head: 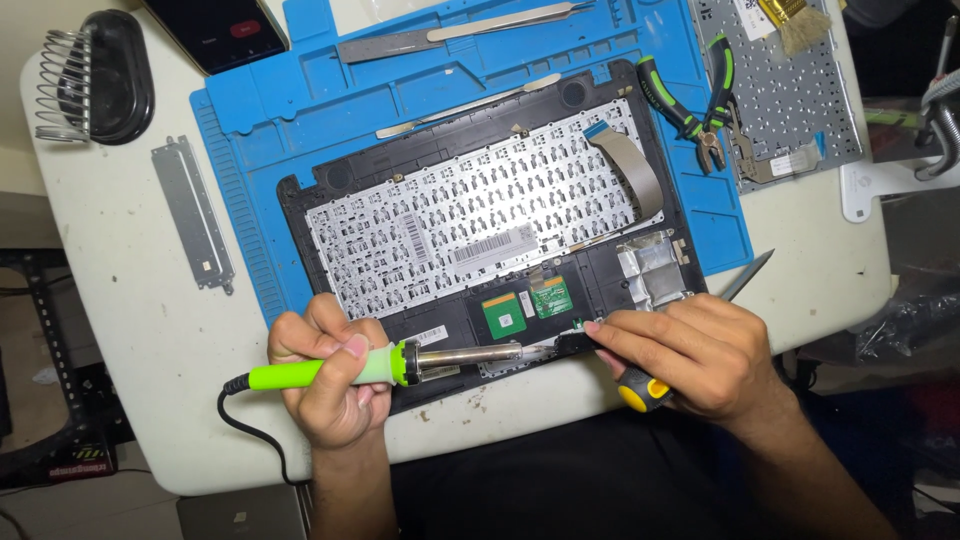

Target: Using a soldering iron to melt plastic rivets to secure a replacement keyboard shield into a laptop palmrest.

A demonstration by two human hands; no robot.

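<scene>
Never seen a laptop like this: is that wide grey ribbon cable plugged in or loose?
Loose at one end: the ribbon cable curls up over the keyboard back, its blue-tipped end lying free.

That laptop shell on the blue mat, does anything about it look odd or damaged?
The laptop shell lies gutted, the keyboard's metal back bare. A grey ribbon cable curls loose, unplugged. Pale specks litter the table by the shell's near edge.

Green-handled pliers [690, 105], metal bracket [193, 213], brush [797, 25], spare keyboard plate [800, 100].
</scene>
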